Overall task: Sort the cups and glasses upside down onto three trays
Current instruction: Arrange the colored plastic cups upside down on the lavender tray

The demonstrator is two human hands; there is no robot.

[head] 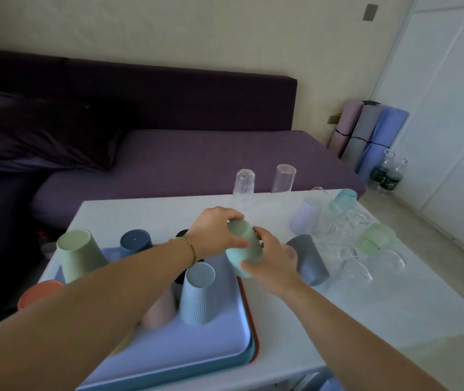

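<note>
Both my hands hold a pale green cup [244,249] upside down, just above the right edge of the lavender tray [197,342]. My left hand [216,232] grips its upper part, and my right hand [271,263] grips its lower rim. Upside down on the tray stand a green cup [80,255], a dark blue cup [135,241], a light blue cup [199,293] and a pink cup [159,310]; a black cup [182,234] is mostly hidden by my left wrist. The lavender tray lies on a stack of other trays.
An orange cup [39,292] sits at the tray's left. On the white table [366,320] to the right are a grey cup [308,259], a lavender cup [305,215], a teal cup [343,200] and several clear glasses [360,261]. Two tall glasses [283,179] stand at the far edge, before a purple sofa.
</note>
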